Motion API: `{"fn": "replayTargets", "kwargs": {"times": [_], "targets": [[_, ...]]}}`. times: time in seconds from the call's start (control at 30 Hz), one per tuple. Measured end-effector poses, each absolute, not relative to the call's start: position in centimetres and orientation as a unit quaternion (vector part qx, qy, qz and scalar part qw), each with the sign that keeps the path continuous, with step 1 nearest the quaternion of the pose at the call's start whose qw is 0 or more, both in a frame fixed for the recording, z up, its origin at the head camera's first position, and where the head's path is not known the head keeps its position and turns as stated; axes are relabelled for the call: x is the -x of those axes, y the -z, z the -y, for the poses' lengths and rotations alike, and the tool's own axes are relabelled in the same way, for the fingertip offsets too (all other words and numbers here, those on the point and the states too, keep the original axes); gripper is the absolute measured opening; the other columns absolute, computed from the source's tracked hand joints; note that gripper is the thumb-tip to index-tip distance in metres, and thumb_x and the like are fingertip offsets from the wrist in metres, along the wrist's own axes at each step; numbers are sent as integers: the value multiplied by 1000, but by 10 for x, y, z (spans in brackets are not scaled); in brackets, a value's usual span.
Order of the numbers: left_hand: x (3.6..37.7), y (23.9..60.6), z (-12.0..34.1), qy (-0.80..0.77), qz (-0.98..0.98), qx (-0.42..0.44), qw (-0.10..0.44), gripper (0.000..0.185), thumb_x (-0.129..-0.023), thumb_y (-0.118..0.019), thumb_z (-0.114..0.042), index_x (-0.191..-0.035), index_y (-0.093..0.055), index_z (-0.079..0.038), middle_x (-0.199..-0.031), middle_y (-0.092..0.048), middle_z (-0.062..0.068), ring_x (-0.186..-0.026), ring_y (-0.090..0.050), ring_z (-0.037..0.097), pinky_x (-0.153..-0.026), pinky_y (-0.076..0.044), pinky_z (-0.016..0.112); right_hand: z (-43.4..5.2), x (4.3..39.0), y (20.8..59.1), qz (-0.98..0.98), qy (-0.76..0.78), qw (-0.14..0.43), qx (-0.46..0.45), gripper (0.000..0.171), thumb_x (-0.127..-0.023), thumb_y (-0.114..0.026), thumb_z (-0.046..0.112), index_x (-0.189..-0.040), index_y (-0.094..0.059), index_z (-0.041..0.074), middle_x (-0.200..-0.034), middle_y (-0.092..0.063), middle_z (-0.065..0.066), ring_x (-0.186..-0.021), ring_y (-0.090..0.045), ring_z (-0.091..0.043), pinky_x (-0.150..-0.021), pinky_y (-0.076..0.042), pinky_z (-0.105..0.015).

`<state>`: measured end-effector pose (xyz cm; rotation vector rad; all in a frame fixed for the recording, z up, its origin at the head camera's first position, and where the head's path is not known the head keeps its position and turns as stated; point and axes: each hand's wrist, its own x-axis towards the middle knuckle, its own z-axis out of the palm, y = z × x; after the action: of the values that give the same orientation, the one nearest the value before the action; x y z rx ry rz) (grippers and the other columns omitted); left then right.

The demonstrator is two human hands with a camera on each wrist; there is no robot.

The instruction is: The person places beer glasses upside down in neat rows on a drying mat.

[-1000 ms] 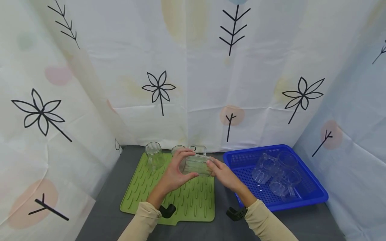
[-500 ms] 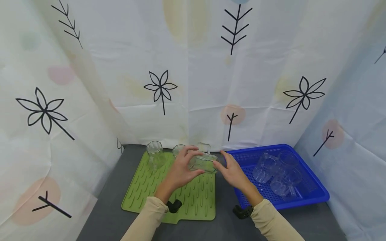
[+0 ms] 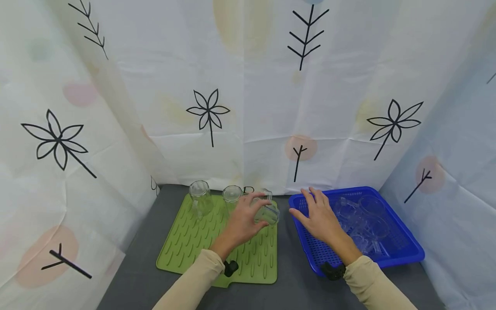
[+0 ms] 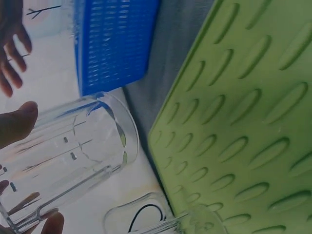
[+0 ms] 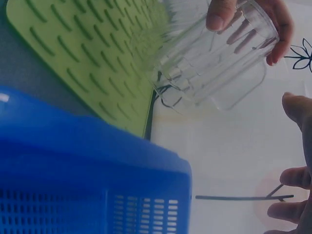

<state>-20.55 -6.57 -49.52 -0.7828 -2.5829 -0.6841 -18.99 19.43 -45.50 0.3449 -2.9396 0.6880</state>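
Right hand (image 3: 319, 217) moved off over basket (image 3: 403, 254), fingers spread, left hand (image 3: 244, 219) gripping tilted glass (image 3: 266, 212)

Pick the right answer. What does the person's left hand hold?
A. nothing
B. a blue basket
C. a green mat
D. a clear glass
D: the left hand grips a clear glass above the green mat, its fingers curled round it.

the green mat (image 3: 201, 245) lies bare over its near half, open to a hand from the counter's (image 3: 131, 280) front edge. two upturned glasses (image 3: 200, 198) stand along its back edge. clear cups (image 3: 364, 224) crowd the blue basket's (image 3: 403, 258) right side.
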Motion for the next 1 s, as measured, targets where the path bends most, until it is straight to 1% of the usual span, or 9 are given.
{"fn": "replayTargets", "kwargs": {"times": [0.13, 0.23, 0.37, 0.47, 0.57, 0.63, 0.83, 1.0], "targets": [[211, 507, 59, 225, 912, 288, 188, 66, -79, -90, -28, -137, -60, -30, -153, -47, 0, -132, -50, 29, -100, -54, 46, -203, 188, 456, 974, -190, 65, -104, 87, -96, -59, 64, -160, -32, 10, -166, -22, -27, -152, -15, -55, -117, -22, -76], [216, 514, 56, 210, 910, 298, 198, 67, -78, -91, -25, -138, -61, -28, -152, -47, 1, -130, -51, 30, -100, -53, 47, -208, 188, 458, 976, -176, 78, -101, 91, -93, -61, 65, -160, -32, 10, -165, -22, -29, -152, -14, -57, -117, -18, -77], [223, 519, 55, 190, 904, 308, 225, 68, -75, -93, -25, -136, -63, -27, -150, -51, 2, -129, -53, 31, -102, -52, 48, -214, 189, 461, 979, -161, 81, -95, 98, -91, -62, 68, -163, -26, 11, -167, -17, -29, -153, -7, -58, -118, -12, -79], [229, 523, 54, 181, 904, 310, 231, 70, -74, -93, -25, -137, -63, -28, -151, -52, 2, -131, -53, 31, -105, -51, 50, -219, 190, 462, 981, -155, 74, -89, 102, -90, -60, 70, -165, -20, 13, -169, -10, -27, -154, -1, -58, -118, -8, -79], [236, 527, 51, 170, 910, 311, 216, 70, -76, -92, -26, -139, -62, -29, -153, -51, 2, -133, -53, 32, -106, -51, 50, -223, 189, 462, 982, -156, 66, -84, 103, -91, -60, 71, -166, -17, 16, -170, -5, -26, -154, 2, -57, -118, -6, -79], [240, 529, 48, 157, 916, 310, 201, 70, -78, -91, -28, -141, -60, -30, -154, -51, 2, -134, -54, 32, -106, -51, 50, -225, 189, 462, 982, -156, 64, -82, 103, -91, -60, 71, -166, -15, 17, -170, -5, -26, -154, 3, -57, -118, -5, -79], [252, 530, 43, 156, 929, 291, 167, 72, -77, -91, -27, -142, -59, -29, -154, -50, 4, -128, -56, 38, -98, -54, 55, -227, 188, 461, 982, -161, 58, -77, 102, -91, -58, 71, -166, -16, 15, -170, -3, -26, -154, 4, -57, -118, -4, -79], [259, 531, 39, 153, 938, 271, 152, 75, -78, -90, -28, -145, -57, -29, -156, -48, 4, -125, -56, 39, -96, -55, 53, -232, 186, 462, 982, -163, 55, -74, 102, -91, -59, 71, -166, -17, 15, -170, -4, -26, -154, 3, -58, -118, -4, -79]]}}
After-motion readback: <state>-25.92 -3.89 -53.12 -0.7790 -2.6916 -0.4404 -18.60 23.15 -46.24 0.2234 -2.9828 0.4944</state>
